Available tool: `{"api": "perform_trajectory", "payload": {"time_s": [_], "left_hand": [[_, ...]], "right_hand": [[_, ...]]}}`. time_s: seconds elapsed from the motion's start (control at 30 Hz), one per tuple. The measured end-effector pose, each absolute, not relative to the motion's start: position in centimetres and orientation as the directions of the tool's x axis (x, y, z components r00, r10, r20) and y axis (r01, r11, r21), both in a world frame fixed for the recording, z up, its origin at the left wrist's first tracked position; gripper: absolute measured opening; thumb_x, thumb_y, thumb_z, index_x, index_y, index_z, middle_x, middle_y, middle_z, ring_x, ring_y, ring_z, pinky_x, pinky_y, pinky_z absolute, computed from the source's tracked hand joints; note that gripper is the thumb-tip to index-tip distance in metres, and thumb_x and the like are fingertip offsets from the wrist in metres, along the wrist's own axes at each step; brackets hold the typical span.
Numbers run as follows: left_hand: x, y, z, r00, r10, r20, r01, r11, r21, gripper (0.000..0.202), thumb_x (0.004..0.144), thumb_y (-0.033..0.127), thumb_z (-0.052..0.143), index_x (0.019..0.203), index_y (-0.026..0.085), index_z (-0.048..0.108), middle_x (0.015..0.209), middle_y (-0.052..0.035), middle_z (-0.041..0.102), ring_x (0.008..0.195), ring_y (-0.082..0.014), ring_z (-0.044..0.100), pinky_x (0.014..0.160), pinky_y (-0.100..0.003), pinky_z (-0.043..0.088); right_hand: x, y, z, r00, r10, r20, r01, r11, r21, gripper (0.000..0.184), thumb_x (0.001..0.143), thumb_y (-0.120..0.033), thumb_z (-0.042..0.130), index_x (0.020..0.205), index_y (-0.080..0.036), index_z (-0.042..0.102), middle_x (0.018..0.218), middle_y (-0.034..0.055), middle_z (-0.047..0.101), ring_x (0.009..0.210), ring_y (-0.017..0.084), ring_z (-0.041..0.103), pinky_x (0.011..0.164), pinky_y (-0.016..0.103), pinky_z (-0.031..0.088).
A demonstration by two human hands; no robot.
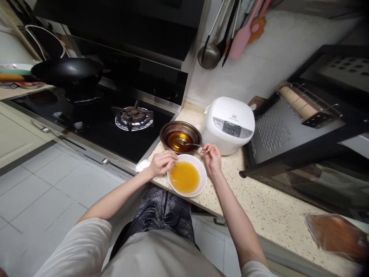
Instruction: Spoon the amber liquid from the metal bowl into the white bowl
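Note:
My right hand [212, 157] pinches the handle end of a metal spoon [182, 142], whose bowl is over or in the amber liquid of a dark metal bowl [165, 132]; I cannot tell if it touches the liquid. In front of it, close to the counter's edge, a white bowl [203, 181] holds cloudy orange-yellow liquid. My left hand [164, 163] is at the white bowl's upper left rim, fingers closed on it. A white crumpled tissue or cloth [142, 165] lies by my left wrist.
A white rice cooker [229, 123] stands just right of the metal bowl. The gas stove [135, 117] is at left, with a black wok [69, 71] on its far burner. A dark rack [288, 127] stands right. A plastic-wrapped brown item [334, 234] lies on the speckled counter [268, 204].

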State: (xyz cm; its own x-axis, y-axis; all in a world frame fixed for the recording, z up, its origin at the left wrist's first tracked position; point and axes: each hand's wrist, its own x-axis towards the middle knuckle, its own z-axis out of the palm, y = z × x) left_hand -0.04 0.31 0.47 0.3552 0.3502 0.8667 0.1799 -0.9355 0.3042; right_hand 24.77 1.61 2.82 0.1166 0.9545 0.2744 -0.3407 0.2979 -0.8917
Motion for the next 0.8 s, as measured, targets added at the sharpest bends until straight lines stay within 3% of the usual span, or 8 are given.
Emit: {"api": "perform_trajectory", "payload": {"time_s": [0.23, 0.57, 0.8], "left_hand": [[0.0, 0.3, 0.5, 0.354, 0.356, 0.865, 0.187, -0.933, 0.308, 0.025, 0.098, 0.014, 0.046, 0.09, 0.015, 0.07, 0.089, -0.0088, 0.076, 0.093, -0.0202, 0.073, 0.081, -0.036, 0.062], [-0.1, 0.3, 0.5, 0.358, 0.348, 0.867, 0.192, -0.936, 0.296, 0.023, 0.096, 0.011, 0.047, 0.09, 0.014, 0.069, 0.089, -0.0092, 0.075, 0.094, -0.02, 0.072, 0.081, -0.034, 0.062], [-0.1, 0.2, 0.6, 0.365, 0.363, 0.857, 0.198, -0.93, 0.31, 0.025, 0.098, 0.014, 0.046, 0.09, 0.015, 0.069, 0.089, -0.0098, 0.075, 0.094, -0.0205, 0.072, 0.081, -0.035, 0.062]], "right_hand": [[25.8, 1.1, 3.9, 0.145, 0.929, 0.339, -0.389, 0.369, -0.844, 0.035, 0.089, -0.046, 0.069, 0.071, -0.021, 0.054, 0.08, 0.0009, 0.056, 0.067, 0.013, 0.053, 0.063, 0.026, 0.048], [27.0, 0.3, 5.5, 0.159, 0.912, 0.379, -0.341, 0.411, -0.846, 0.041, 0.086, -0.053, 0.07, 0.068, -0.021, 0.052, 0.077, 0.0016, 0.055, 0.063, 0.013, 0.051, 0.057, 0.027, 0.046], [27.8, -0.2, 6.0, 0.12, 0.907, 0.403, -0.38, 0.417, -0.826, 0.039, 0.087, -0.049, 0.071, 0.068, -0.021, 0.054, 0.074, 0.0018, 0.053, 0.063, 0.013, 0.05, 0.053, 0.025, 0.045]]}}
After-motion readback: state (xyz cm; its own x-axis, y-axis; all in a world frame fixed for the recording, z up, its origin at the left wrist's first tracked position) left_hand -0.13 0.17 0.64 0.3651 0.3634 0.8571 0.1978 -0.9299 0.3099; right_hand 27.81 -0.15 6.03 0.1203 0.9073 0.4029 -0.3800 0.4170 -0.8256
